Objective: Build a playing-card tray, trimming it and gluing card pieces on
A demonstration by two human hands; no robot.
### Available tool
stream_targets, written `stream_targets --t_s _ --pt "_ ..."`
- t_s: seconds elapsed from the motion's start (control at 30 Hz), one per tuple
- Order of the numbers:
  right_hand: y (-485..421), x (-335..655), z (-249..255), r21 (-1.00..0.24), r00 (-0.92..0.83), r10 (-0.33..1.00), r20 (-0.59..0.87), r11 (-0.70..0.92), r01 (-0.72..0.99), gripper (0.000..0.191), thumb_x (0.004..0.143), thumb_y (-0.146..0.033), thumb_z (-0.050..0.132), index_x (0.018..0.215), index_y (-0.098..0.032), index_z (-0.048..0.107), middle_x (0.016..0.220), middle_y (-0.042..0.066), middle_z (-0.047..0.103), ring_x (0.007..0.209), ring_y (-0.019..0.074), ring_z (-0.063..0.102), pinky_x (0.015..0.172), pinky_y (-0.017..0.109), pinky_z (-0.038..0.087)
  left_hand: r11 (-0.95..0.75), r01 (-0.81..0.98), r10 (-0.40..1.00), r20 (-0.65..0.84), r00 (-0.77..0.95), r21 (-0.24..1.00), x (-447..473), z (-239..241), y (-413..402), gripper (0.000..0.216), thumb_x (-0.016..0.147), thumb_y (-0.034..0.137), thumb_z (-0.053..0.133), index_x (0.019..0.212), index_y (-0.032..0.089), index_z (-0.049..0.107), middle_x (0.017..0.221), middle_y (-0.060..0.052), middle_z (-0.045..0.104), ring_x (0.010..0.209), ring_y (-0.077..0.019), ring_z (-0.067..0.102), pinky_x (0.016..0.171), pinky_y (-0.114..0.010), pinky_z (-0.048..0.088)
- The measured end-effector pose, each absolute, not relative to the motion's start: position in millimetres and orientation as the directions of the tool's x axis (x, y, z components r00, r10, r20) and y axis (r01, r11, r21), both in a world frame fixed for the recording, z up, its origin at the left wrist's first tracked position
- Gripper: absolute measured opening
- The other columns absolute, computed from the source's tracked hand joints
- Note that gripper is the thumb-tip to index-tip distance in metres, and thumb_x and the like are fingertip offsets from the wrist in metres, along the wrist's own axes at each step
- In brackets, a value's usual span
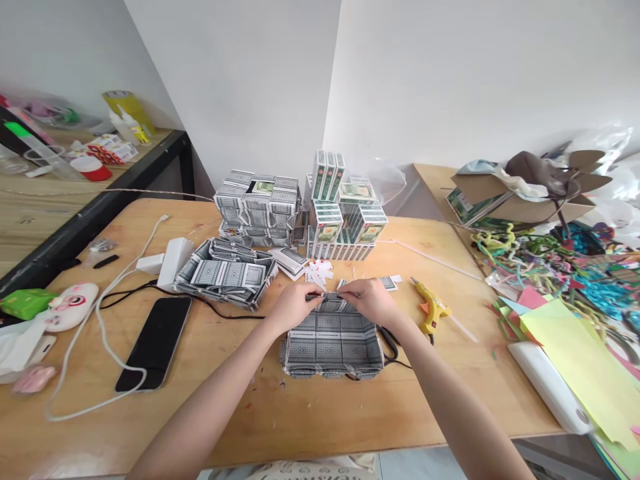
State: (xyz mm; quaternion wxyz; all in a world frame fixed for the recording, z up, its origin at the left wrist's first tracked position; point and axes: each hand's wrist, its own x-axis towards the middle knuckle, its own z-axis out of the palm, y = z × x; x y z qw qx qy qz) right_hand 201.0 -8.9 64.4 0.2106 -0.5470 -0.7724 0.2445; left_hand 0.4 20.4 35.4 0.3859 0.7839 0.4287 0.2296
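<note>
An open box made of grey-patterned playing cards (330, 340) sits on the table in front of me. My left hand (296, 308) pinches its far rim near the left corner, fingers closed. At the right part of the same rim, my right hand (371, 301) is closed in a pinch as well. A short card edge shows between the two hands; my fingers hide how it joins the wall. Just beyond them lie loose playing cards (319, 272), some face up. A yellow glue gun (431, 308) rests to the right of the box.
Another playing-card box (225, 275) stands to the left, with a covered card box (257, 207) behind it. Stacked green-and-white card packs (340, 213) rise at the back. A phone (155, 343), white cable (103, 327), coloured paper (575, 360) and craft wires (545, 253) surround the work area.
</note>
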Motion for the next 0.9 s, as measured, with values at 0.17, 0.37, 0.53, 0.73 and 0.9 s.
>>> stream_targets --t_s 0.17,0.37,0.53,0.73,0.9 --pt "-9.5 200.4 65.1 -0.596 -0.326 0.943 0.062 0.297 0.746 0.020 0.083 -0.018 0.050 0.086 -0.021 0.070 0.084 0.002 0.072 0.076 0.0145 0.065 0.072 0.024 0.046 -0.321 0.508 0.843 -0.003 0.537 0.799 -1.1 36.2 22.0 0.020 0.077 0.024 0.056 0.089 0.018 0.070 0.093 -0.003 0.071 0.084 -0.0200 0.064 0.078 -0.030 0.048" --pt "-9.3 200.7 66.3 -0.549 -0.354 0.934 0.050 0.322 0.771 0.021 0.084 -0.019 0.049 0.085 -0.020 0.070 0.084 0.003 0.071 0.076 0.0143 0.064 0.071 0.023 0.045 -0.336 0.521 0.832 -0.013 0.555 0.784 -2.3 35.1 23.3 0.018 0.077 0.025 0.055 0.085 0.019 0.071 0.090 -0.003 0.072 0.083 -0.0201 0.064 0.075 -0.029 0.047" --pt "-10.5 200.3 66.2 -0.504 -0.356 0.934 0.038 0.326 0.800 0.023 0.085 -0.018 0.047 0.088 -0.020 0.070 0.084 0.004 0.071 0.076 0.0147 0.063 0.069 0.023 0.043 -0.306 0.542 0.841 -0.044 0.539 0.783 -3.3 37.5 23.1 0.020 0.078 0.026 0.055 0.088 0.020 0.070 0.092 -0.001 0.072 0.085 -0.0192 0.064 0.076 -0.028 0.047" --pt "-9.7 199.7 65.1 -0.467 -0.372 0.928 0.014 0.335 0.819 0.022 0.085 -0.017 0.047 0.086 -0.019 0.069 0.082 0.004 0.070 0.075 0.0140 0.062 0.068 0.022 0.041 -0.312 0.537 0.829 -0.051 0.556 0.784 -4.4 34.0 24.3 0.021 0.075 0.022 0.056 0.092 0.021 0.070 0.095 -0.001 0.071 0.087 -0.0188 0.064 0.079 -0.028 0.047" --pt "-9.8 197.7 69.3 -0.341 -0.422 0.906 -0.031 0.387 0.857 0.026 0.085 -0.014 0.042 0.074 -0.018 0.066 0.072 0.004 0.066 0.068 0.0134 0.059 0.062 0.022 0.036 -0.322 0.546 0.836 -0.038 0.547 0.773 -3.6 35.5 23.7 0.019 0.075 0.021 0.057 0.089 0.021 0.070 0.093 -0.001 0.072 0.086 -0.0186 0.065 0.078 -0.028 0.047"
